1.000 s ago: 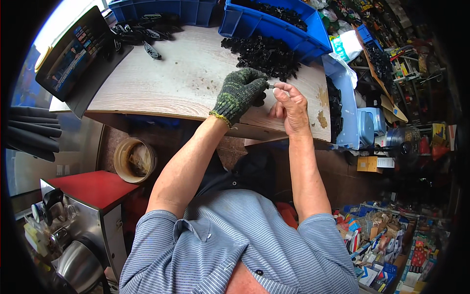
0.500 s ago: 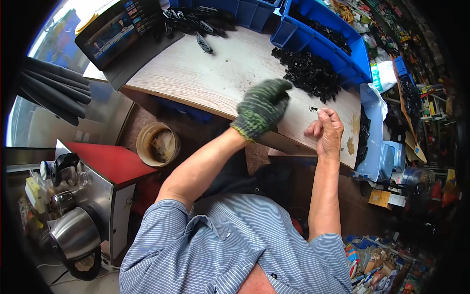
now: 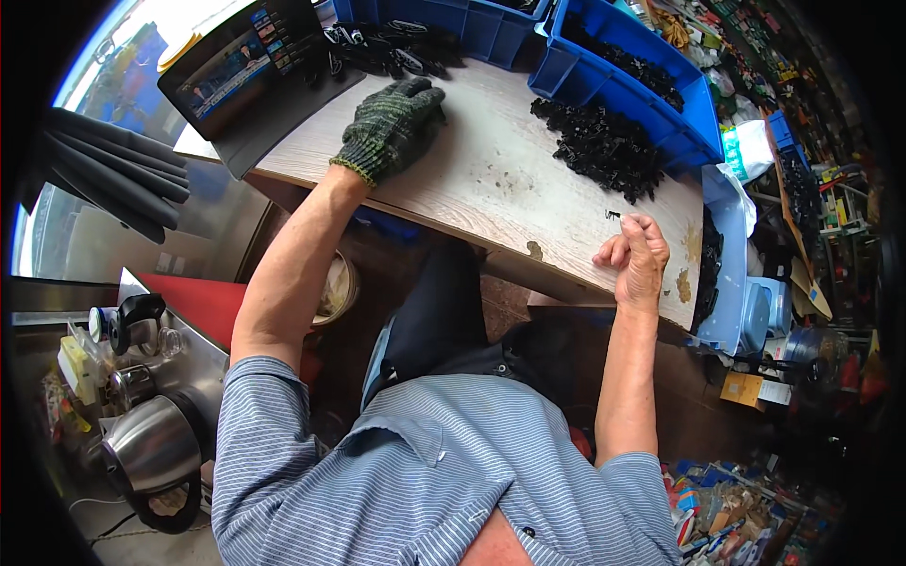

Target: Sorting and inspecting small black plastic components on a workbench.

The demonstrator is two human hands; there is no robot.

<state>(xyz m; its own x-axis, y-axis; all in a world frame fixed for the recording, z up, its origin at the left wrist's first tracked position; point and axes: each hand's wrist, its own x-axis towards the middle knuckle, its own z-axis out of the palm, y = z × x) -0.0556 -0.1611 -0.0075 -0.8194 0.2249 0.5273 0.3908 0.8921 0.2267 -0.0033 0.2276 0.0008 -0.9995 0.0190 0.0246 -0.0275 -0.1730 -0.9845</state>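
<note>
My left hand (image 3: pixel 392 130), in a dark green knitted glove, is low over the far left of the table. Its fingers curl downward and together, and whatever is under them is hidden. Between the thumb and finger of my bare right hand (image 3: pixel 637 255) is a small black plastic piece (image 3: pixel 613 215), jutting out over the table's right part. A heap of small black pieces (image 3: pixel 599 151) lies just beyond that hand. Past my left hand is a pile of black oval parts (image 3: pixel 401 45).
Blue bins (image 3: pixel 642 80) stand along the table's (image 3: pixel 510 141) far edge. A tablet (image 3: pixel 241 66) leans at the far left. At the right end sits a light blue bin (image 3: pixel 722 274) with black pieces. Below are a bucket (image 3: pixel 340 288) and, at lower left, a metal kettle (image 3: pixel 156 443).
My left hand has moved left and away from me, to where a single black oval part lay, which is now covered. My right hand stays nearly in place, still pinching the small piece.
</note>
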